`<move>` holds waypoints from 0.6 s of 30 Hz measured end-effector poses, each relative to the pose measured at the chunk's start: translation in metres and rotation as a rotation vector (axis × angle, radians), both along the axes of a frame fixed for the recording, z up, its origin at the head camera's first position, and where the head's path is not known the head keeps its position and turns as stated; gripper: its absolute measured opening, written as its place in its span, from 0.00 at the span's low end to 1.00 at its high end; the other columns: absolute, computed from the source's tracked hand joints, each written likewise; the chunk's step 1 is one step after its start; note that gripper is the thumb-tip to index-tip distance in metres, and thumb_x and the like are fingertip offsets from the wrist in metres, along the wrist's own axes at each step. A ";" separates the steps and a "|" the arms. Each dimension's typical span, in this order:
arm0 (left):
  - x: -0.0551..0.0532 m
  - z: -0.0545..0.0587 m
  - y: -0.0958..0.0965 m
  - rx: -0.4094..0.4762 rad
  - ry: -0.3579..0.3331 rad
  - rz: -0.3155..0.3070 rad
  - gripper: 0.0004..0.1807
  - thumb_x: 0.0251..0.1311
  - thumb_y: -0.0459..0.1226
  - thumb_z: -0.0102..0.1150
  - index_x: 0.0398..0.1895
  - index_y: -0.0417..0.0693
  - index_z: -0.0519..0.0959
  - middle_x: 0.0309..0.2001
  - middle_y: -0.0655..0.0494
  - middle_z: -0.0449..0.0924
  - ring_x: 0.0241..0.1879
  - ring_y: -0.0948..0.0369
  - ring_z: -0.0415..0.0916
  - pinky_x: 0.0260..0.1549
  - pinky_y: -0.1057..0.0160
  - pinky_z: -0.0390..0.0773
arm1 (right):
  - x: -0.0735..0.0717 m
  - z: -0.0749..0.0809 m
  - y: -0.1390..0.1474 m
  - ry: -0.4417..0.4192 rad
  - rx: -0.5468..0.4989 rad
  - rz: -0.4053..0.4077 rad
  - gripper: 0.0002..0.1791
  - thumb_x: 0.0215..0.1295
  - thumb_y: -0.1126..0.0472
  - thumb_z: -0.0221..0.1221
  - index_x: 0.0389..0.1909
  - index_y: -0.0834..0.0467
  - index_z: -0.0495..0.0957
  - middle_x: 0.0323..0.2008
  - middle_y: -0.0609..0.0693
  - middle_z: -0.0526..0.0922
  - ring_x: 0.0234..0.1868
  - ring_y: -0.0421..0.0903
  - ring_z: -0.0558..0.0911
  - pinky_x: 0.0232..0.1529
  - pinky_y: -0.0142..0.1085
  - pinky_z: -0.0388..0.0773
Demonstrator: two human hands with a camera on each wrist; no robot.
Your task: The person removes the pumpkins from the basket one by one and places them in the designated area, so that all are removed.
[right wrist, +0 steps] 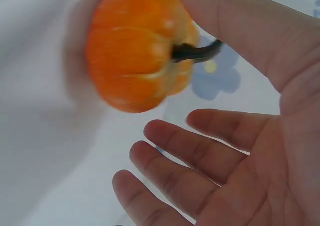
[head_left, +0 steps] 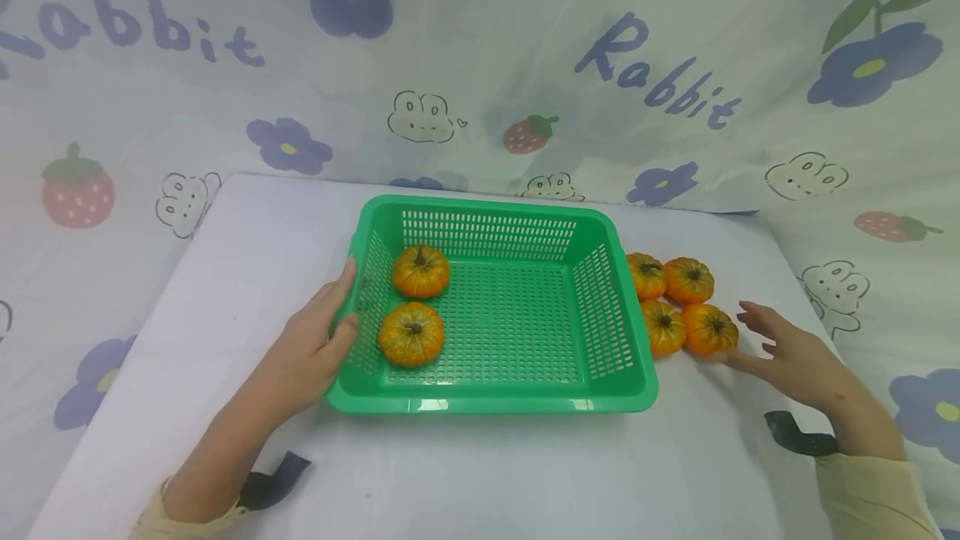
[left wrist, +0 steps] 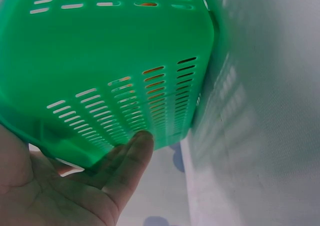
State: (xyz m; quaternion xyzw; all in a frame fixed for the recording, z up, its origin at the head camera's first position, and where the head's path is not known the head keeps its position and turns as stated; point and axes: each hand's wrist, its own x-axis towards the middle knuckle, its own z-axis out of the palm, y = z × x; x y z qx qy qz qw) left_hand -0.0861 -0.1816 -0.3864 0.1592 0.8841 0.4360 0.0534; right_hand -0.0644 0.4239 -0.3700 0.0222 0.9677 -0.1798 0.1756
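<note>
A green plastic basket (head_left: 495,405) with slotted walls holds two small orange pumpkins, a rear pumpkin (head_left: 421,272) and a front pumpkin (head_left: 412,335), along its left side. My left hand (head_left: 315,344) holds the basket's left side, thumb at the rim; the left wrist view shows its fingers (left wrist: 131,161) against the outer wall. Several more pumpkins (head_left: 688,280) cluster outside, beside the basket's right wall. My right hand (head_left: 795,365) is spread at the nearest right pumpkin (head_left: 711,329), thumb beside it, fingers apart from it. In the right wrist view, this pumpkin (right wrist: 135,55) shows its dark stem.
Everything stands on a white-covered table (head_left: 480,473). A pale curtain (head_left: 480,48) printed with rabbits, flowers and strawberries hangs behind the table and at its sides. Dark straps (head_left: 798,435) are at both wrists.
</note>
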 end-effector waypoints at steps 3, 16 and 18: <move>0.001 0.000 0.000 -0.002 0.001 0.002 0.37 0.81 0.36 0.40 0.86 0.48 0.38 0.77 0.36 0.59 0.60 0.47 0.72 0.59 0.39 0.74 | 0.000 0.008 -0.003 0.036 0.007 0.025 0.56 0.68 0.38 0.66 0.80 0.70 0.50 0.71 0.77 0.63 0.63 0.80 0.71 0.55 0.69 0.75; 0.001 0.002 0.000 0.000 -0.011 0.002 0.38 0.80 0.36 0.40 0.86 0.48 0.38 0.78 0.36 0.57 0.64 0.45 0.69 0.63 0.37 0.70 | -0.010 0.053 -0.043 0.114 0.045 0.104 0.57 0.66 0.36 0.67 0.82 0.65 0.52 0.74 0.73 0.63 0.62 0.81 0.71 0.51 0.71 0.76; 0.001 0.002 0.000 0.000 -0.014 0.002 0.38 0.80 0.36 0.40 0.86 0.48 0.38 0.78 0.36 0.57 0.63 0.46 0.70 0.62 0.37 0.71 | -0.013 0.061 -0.055 0.124 0.060 0.118 0.58 0.64 0.34 0.67 0.82 0.63 0.53 0.74 0.71 0.64 0.62 0.80 0.72 0.50 0.70 0.77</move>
